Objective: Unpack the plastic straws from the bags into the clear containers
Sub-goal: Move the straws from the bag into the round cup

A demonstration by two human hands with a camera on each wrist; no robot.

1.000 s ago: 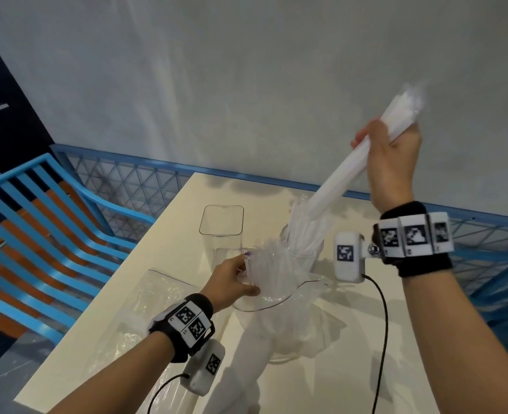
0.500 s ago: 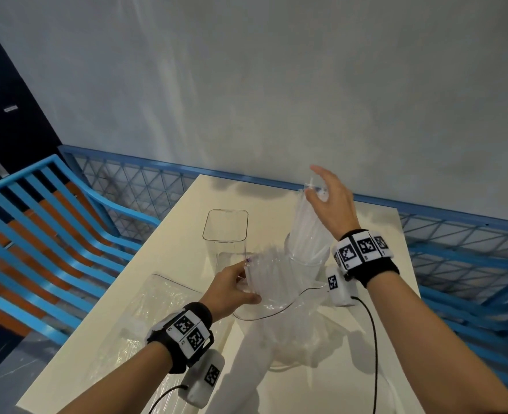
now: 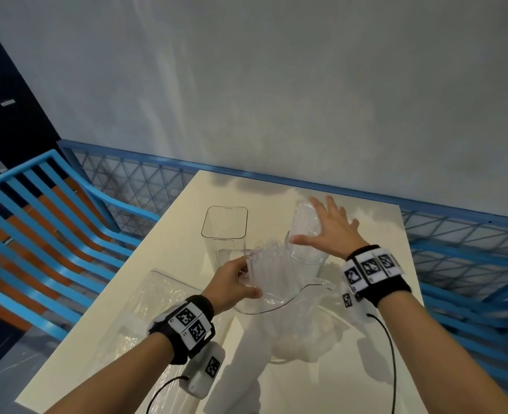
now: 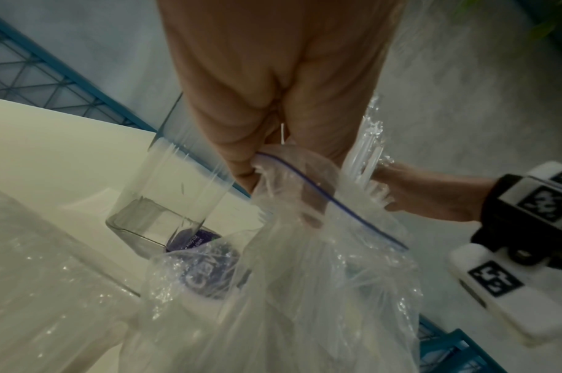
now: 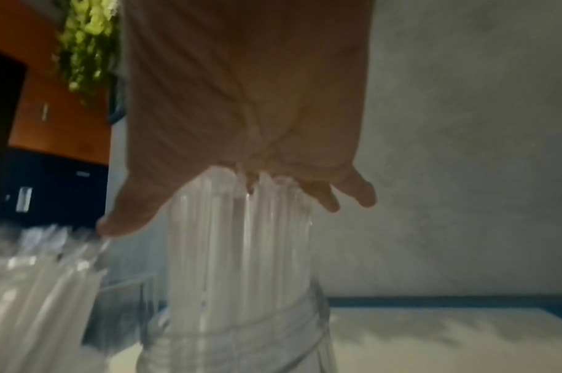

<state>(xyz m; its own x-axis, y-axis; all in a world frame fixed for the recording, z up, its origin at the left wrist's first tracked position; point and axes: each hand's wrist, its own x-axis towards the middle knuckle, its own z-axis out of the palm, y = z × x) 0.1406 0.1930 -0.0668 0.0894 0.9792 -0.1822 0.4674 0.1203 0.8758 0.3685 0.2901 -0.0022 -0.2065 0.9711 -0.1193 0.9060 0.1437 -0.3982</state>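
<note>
Seen from the head, a right hand [image 3: 327,231], fingers spread flat, pressed translucent plastic straws [image 3: 305,225] into a clear round container [image 3: 306,264] mid-desk [image 3: 172,234]; at the left wrist, the left hand [image 4: 273,101] pinched the crinkly zip bag [image 4: 321,252]; at the right wrist, the light, slippery straws looked best gripped bundled.

table [image 3: 169,264]: pale cream
straws [image 5: 241,252]: translucent white
bag [image 4: 321,277]: clear, with a thin blue line along its mouth
container [image 3: 224,222]: clear, with a purple label with white lettering at its base in the left wrist view
wrist bands [image 3: 375,270]: black, with black-and-white square code markers
chair [image 3: 37,222]: bright blue slats
railing [image 3: 455,243]: blue mesh
wall [image 3: 276,85]: grey
</note>
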